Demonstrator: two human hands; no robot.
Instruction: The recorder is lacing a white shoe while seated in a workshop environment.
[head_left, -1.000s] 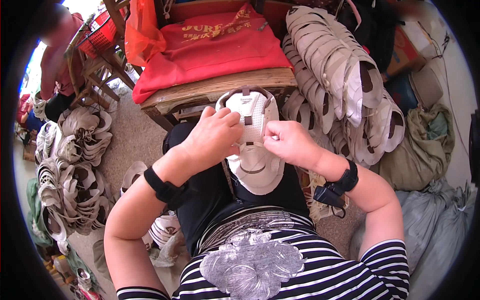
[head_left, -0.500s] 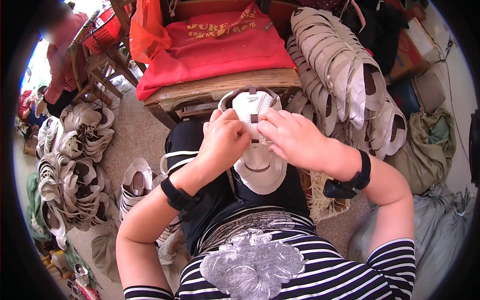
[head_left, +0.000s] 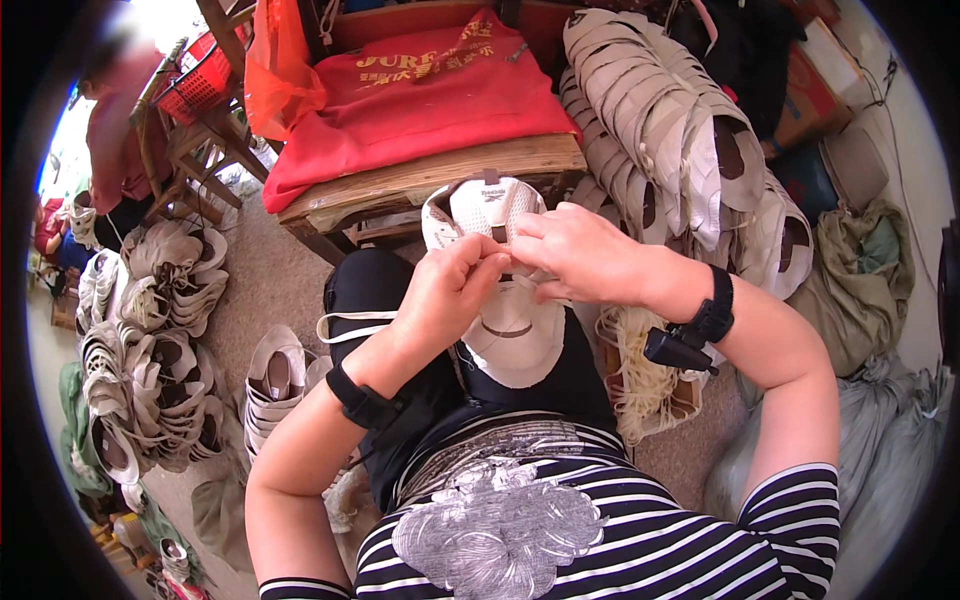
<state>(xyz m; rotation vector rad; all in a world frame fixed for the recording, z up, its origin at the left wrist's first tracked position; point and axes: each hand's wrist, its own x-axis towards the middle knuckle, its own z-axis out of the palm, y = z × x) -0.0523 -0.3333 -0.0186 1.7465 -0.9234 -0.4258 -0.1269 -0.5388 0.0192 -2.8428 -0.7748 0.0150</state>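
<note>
A white shoe upper (head_left: 518, 350) lies over my lap, its toe toward my body and its heel opening and tongue toward the bench. My left hand (head_left: 448, 288) is closed over its middle, thumb and index finger pinched together at the eyelet area. Against those fingertips, my right hand (head_left: 585, 252) is closed too, its fingers bent down over the upper. What the fingertips pinch is hidden between them. A flat white lace (head_left: 360, 316) loops across my left thigh and passes out of sight behind my left wrist.
Ahead stands a wooden bench (head_left: 430, 195) with a red cloth (head_left: 430, 100). Stacked shoe uppers (head_left: 640, 100) lean at its right; more uppers (head_left: 165, 340) pile up on the left floor. A box of pale laces (head_left: 645, 400) sits by my right leg. Another person (head_left: 120, 140) is at far left.
My hands have come together so that their fingertips meet over the middle of the upper. The view has shifted slightly.
</note>
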